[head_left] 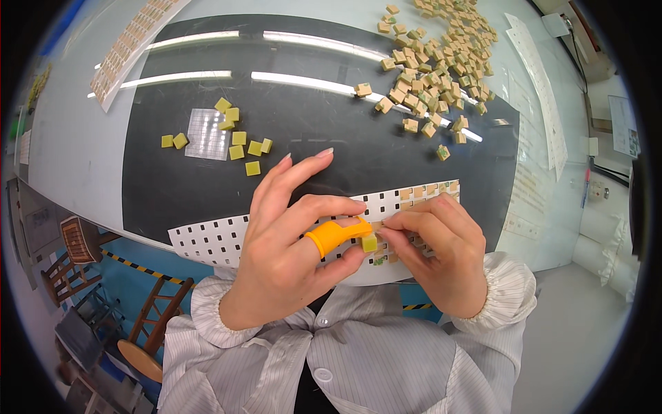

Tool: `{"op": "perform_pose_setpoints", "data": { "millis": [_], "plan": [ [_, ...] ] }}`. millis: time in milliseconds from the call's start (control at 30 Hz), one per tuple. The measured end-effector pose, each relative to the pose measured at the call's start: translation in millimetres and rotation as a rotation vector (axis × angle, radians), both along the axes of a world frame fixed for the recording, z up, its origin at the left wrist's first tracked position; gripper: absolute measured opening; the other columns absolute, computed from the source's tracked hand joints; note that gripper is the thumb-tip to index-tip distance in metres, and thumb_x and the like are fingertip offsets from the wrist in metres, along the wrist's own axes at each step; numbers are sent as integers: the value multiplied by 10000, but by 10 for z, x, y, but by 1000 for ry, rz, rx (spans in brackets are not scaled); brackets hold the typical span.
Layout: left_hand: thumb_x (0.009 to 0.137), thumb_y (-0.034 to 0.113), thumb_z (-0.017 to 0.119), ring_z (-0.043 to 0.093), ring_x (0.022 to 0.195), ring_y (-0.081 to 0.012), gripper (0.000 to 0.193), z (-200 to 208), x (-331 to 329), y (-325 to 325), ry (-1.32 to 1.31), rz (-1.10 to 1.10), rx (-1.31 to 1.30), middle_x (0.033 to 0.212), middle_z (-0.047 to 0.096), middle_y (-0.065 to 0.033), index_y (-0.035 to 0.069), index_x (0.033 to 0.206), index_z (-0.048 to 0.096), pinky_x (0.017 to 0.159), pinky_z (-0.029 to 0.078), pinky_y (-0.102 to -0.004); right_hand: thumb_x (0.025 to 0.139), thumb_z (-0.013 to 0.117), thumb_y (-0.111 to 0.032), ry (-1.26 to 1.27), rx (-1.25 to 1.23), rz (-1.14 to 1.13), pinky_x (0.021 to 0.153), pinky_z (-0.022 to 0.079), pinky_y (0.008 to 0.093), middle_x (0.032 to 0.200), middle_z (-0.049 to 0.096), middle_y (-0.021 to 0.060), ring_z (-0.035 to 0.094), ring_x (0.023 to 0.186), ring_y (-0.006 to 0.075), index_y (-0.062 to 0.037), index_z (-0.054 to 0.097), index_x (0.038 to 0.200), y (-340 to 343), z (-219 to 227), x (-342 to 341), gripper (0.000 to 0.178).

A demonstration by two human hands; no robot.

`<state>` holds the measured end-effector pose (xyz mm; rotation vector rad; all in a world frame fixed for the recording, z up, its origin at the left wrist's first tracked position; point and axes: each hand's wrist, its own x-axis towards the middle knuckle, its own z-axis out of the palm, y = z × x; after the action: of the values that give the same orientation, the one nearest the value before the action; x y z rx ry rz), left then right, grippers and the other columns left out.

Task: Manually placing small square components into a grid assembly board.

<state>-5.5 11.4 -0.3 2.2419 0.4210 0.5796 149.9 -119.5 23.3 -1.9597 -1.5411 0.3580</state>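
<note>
Head view: curled left hand pinches a greenish cube, right hand apparently a tan piece.

Off my desk's near edge, to the left, I see a round wooden stool on the blue floor. Stripy tape runs by its legs.

White sheet, lower ctr of frame, slanting slightly up twd rt end; rows of small dark rect. openings, uncovered on L part. Tan pcs, some w/ green marks, set in rows on sheet's rt part. Yellow-green cube, flat-sided, just rt of & below frame ctr, over sheet. Small tan pc just beside cube's top; mostly covered, prob. thin, hard to tell.
</note>
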Motion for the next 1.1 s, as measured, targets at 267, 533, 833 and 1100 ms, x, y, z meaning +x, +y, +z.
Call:
{"op": "perform_pose_setpoints", "data": {
  "millis": [267, 533, 833, 1100],
  "plan": [
    [633, 87, 799, 518, 1221, -344, 214, -11, 8, -1, -24, 6, 9, 1015, 675, -1, 62, 807, 677, 1027, 358, -565, 727, 769, 23, 139, -85, -18, 592, 466, 248, 750, 604, 59, 586, 666, 154, -28, 645, 812, 32, 24, 34, 159],
    [596, 97, 823, 529, 1219, -360, 273, -26, -10, 9, -14, -1, -10, 1021, 694, 2, 90, 846, 713, 1066, 319, -543, 830, 711, -23, 1044, -440, -200, 662, 516, 221, 827, 648, 45, 604, 726, 76, 35, 628, 843, 211, 310, 316, 102],
    [595, 115, 816, 520, 1222, -366, 242, -37, 6, 2, -5, 1, 8, 1002, 692, 2, 103, 820, 729, 1053, 327, -548, 849, 699, -81, 1170, -666, 3, 661, 512, 194, 765, 674, 49, 621, 711, 59, 62, 649, 855, 379, 280, 408, 151],
    [597, 116, 815, 525, 1214, -368, 244, -28, 3, 0, -6, 8, -1, 995, 686, 7, 122, 830, 740, 1058, 328, -560, 844, 705, -80, 1127, -671, 8, 658, 506, 187, 758, 661, 30, 591, 706, 38, 53, 659, 845, 389, 304, 381, 140]
  ]
}}
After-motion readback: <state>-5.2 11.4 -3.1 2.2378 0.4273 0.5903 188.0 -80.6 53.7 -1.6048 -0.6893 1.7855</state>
